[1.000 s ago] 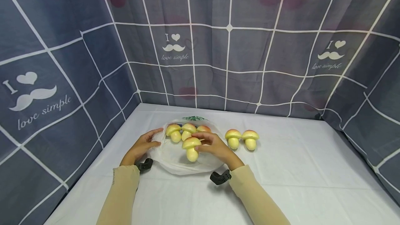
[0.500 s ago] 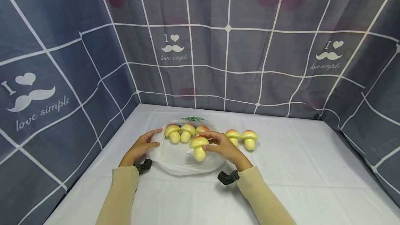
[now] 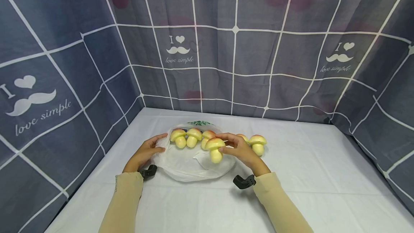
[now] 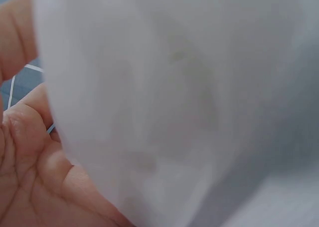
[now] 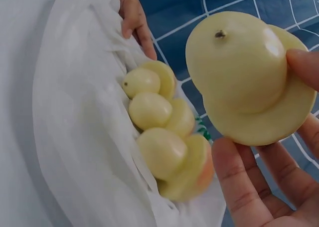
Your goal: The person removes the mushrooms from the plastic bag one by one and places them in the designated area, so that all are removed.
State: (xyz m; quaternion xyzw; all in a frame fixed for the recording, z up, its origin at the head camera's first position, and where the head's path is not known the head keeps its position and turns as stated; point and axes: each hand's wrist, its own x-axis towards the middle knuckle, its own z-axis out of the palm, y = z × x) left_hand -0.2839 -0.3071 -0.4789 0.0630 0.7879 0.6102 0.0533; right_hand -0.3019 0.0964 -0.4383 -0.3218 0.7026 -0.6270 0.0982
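My right hand (image 3: 240, 151) pinches a yellow toy mushroom (image 3: 215, 150) by its cap, stem downward, over the right part of a white plastic bag (image 3: 181, 170). In the right wrist view the held mushroom (image 5: 239, 67) shows its stem end, thumb on one side and fingers on the other. My left hand (image 3: 145, 153) touches the bag's left edge, thumb and fingers apart; some fingers are hidden behind plastic in the left wrist view. Inside the bag's mouth lie three mushrooms, a left one (image 3: 179, 138), a middle one (image 3: 193, 138) and a right one (image 3: 207, 136).
Right of the bag, two more mushrooms sit on the white-covered table (image 3: 310, 175): one (image 3: 257, 145) in plain view, the other (image 3: 242, 137) mostly behind my right hand. A dark checked curtain (image 3: 213, 82) surrounds the back and sides.
My right hand has moved right and slightly up with the mushroom, from over the bag's middle to its right side, partly covering a table mushroom. The left hand stays at the bag's edge.
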